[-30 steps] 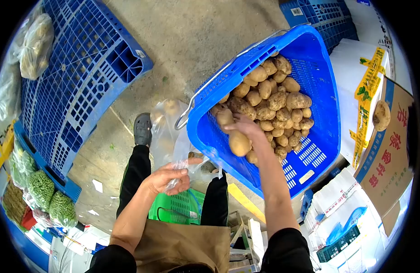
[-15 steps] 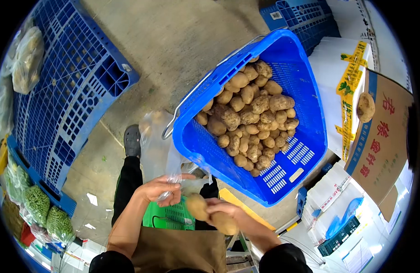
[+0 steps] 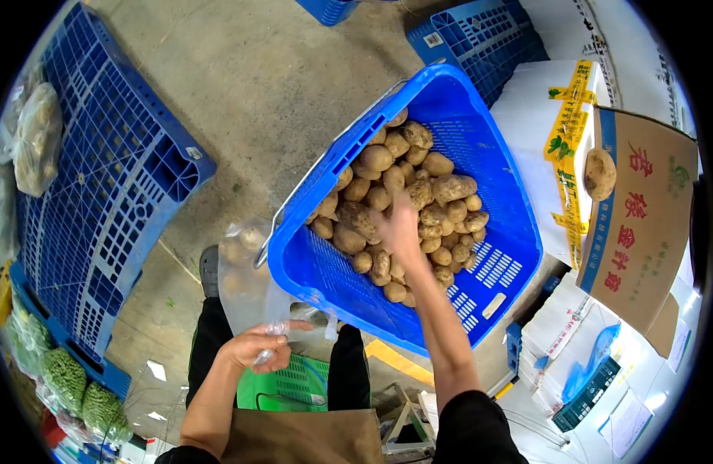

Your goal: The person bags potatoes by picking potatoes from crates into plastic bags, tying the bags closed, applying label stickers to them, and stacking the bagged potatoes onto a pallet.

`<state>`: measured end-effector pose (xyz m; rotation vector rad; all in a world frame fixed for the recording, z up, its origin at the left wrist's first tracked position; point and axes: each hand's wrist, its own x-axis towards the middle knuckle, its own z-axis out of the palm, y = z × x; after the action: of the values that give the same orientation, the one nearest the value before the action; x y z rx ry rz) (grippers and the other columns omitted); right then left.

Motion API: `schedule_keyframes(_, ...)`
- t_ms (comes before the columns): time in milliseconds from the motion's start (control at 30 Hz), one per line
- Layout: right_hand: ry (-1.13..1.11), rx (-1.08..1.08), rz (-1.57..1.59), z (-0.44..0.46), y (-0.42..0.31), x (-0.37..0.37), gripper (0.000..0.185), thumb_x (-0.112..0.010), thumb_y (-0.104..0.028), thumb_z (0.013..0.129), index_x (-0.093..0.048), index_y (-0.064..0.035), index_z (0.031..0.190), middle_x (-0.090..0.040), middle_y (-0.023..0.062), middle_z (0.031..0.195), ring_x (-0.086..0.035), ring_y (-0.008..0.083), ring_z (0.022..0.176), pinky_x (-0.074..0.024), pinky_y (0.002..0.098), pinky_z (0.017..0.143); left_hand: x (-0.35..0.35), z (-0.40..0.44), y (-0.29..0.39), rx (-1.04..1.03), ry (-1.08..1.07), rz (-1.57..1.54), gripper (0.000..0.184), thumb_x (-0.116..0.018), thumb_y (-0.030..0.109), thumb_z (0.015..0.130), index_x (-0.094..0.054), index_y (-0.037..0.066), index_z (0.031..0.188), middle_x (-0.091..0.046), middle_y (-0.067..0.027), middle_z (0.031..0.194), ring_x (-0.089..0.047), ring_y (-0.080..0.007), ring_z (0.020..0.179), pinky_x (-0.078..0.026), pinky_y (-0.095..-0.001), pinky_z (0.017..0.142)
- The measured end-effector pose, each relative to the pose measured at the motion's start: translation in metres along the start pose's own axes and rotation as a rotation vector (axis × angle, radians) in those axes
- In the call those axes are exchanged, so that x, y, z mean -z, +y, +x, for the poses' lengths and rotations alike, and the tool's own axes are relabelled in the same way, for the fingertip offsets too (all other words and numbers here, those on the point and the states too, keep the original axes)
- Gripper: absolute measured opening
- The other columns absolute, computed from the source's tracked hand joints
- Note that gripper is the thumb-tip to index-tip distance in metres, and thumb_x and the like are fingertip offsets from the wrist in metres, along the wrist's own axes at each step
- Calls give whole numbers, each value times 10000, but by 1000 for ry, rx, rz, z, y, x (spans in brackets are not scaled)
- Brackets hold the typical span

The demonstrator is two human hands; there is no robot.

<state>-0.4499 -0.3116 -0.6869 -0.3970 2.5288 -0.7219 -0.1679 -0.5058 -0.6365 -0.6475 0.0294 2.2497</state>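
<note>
My left hand [image 3: 256,346] is closed around the gathered neck of a clear plastic bag [image 3: 252,298], its index finger sticking out. Several potatoes [image 3: 240,251] show through the bag, which hangs beside the basket. Over the pile of potatoes [image 3: 453,188] in a tilted blue basket [image 3: 501,174] reaches my right hand [image 3: 401,228]. It is blurred, but thumb and fingers look apart and no potato shows in its grasp. Whether the fingertips touch the pile I cannot tell.
A lone potato [image 3: 600,174] lies on a brown carton [image 3: 642,232] at right, beside a white taped box [image 3: 530,124]. A blue pallet [image 3: 101,170] stands left, near bagged green vegetables [image 3: 62,379]. Below is a green crate [image 3: 294,379].
My right hand, which held two potatoes near the bag's mouth, has moved up into the blue basket without them. My left hand keeps its grip on the bag. The camera view has shifted slightly.
</note>
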Motion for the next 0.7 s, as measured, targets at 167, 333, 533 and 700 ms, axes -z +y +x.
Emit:
schedule_keyframes(167, -146, 323, -576, 102, 42, -39, 643, -607, -23, 714, -404, -2, 1323, -384, 223, 1375, -361, 394, 1268, -314, 470, 1047, 0, 3, 3, 1, 10, -48, 614, -588, 254, 884, -314, 29, 1386, -532, -143, 586, -436, -141, 340, -295, -231, 289)
schedule_keyframes(333, -247, 477, -775, 74, 22, -99, 574, -601, -103, 735, -433, -52, 1281, -436, 172, 1308, -414, 348, 1186, -309, 468, 1021, 0, 6, 3, -9, 16, -54, 614, -579, 244, 889, -297, 33, 1393, -515, -132, 569, -429, -150, 351, -290, -241, 288)
schedule_keyframes(533, -239, 184, -510, 50, 19, -102, 735, -748, -340, 611, -490, -57, 1238, -454, 166, 1326, -450, 342, 1145, -352, 400, 932, 6, 11, 1, -44, 34, -87, 613, -576, 236, 891, -289, 33, 1393, -523, -132, 572, -440, -155, 364, -298, -242, 288)
schedule_keyframes(700, -557, 259, -130, -29, 55, -105, 838, -769, -327, 539, -485, -24, 1267, -522, 215, 1237, -444, 374, 1186, -336, 416, 1030, 4, 12, 5, -42, 41, -85, 625, -576, 227, 890, -271, 32, 1400, -524, -137, 570, -440, -155, 360, -304, -237, 287)
